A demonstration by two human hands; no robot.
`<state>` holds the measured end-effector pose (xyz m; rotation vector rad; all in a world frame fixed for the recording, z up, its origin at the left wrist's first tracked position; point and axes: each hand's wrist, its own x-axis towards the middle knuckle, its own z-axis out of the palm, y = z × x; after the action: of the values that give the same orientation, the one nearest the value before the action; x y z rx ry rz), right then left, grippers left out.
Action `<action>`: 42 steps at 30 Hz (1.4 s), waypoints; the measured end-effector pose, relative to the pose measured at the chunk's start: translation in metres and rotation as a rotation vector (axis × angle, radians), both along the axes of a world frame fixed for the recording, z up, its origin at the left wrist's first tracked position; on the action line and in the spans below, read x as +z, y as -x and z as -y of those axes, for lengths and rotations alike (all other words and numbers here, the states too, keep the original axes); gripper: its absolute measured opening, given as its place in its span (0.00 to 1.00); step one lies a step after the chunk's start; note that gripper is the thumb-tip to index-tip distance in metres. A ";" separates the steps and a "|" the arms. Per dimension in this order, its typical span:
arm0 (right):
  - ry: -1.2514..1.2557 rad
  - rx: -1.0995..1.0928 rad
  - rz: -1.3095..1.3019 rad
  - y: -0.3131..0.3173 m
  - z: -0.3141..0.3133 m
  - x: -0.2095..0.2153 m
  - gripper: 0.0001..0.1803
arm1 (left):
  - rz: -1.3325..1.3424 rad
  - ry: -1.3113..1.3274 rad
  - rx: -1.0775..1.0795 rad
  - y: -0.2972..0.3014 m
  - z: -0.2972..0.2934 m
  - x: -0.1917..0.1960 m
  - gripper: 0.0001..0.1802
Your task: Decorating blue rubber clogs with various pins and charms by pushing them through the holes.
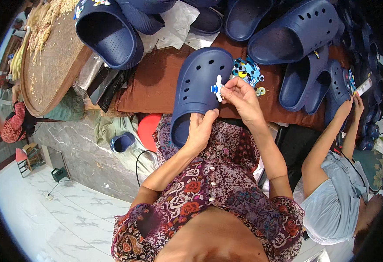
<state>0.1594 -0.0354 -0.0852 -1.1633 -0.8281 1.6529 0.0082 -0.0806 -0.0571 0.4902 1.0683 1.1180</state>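
Note:
A navy blue foam clog (200, 74) with round holes in its upper lies before me, toe pointing away. My left hand (201, 129) grips it at the opening, fingers inside and thumb on the upper's edge. My right hand (243, 99) pinches a small white shoe charm (218, 88) with a blue patch against the right part of the upper. Whether the charm's back sits in a hole is hidden. Just beyond my right hand, a pile of small colourful charms (247, 72) lies on the brown cloth.
More navy clogs (298, 32) crowd the far side of the brown-covered table (150, 83). At right, a co-worker's hands (351, 105) work at another clog (336, 87). A woven tray (53, 61) with grain stands at left. A red stool (149, 131) is below the table edge.

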 end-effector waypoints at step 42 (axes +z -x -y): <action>-0.505 -0.012 1.171 -0.029 -0.010 0.005 0.18 | 0.386 0.189 0.073 0.028 -0.023 -0.028 0.04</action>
<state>0.1881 -0.0258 -0.0803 -1.6986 -1.7977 0.5294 -0.0194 -0.0573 -0.0847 0.0793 0.8446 1.1079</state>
